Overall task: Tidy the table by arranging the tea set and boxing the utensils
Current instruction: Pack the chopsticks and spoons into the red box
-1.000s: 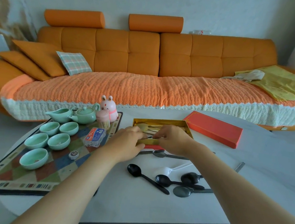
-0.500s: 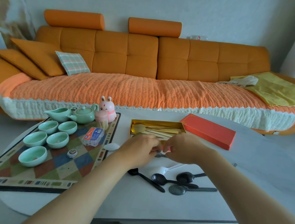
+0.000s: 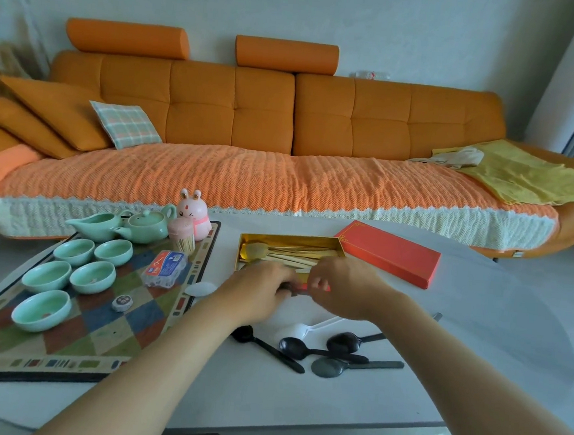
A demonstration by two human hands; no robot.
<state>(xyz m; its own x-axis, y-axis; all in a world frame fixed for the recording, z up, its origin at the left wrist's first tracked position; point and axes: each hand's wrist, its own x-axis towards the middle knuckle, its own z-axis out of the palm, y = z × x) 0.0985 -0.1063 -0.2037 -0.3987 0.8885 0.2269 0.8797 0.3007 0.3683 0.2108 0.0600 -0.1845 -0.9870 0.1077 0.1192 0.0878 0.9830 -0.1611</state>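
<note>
Gold box [image 3: 290, 240]: on worktop [image 3: 475, 335], red lid [image 3: 389, 256] just beside, gold utensils [image 3: 293, 255] inside. My left hand [image 3: 259, 292] and right hand [image 3: 345, 290]: meeting at its near edge, fingers [image 3: 320, 283] curled; whether they grasp anything, I cannot tell. Black spoons [image 3: 293, 347]: loose, nearer me.

You see mint-green cups [image 3: 74, 251], a gold-lined box [image 3: 288, 243], its red lid [image 3: 389, 253] — black spoons [image 3: 265, 346] — and a multicoloured chequered mat [image 3: 74, 324].

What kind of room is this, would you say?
Most likely a home living room. A long orange sofa with cushions stands behind a low white table, and a green tea set sits on a patterned mat.
</note>
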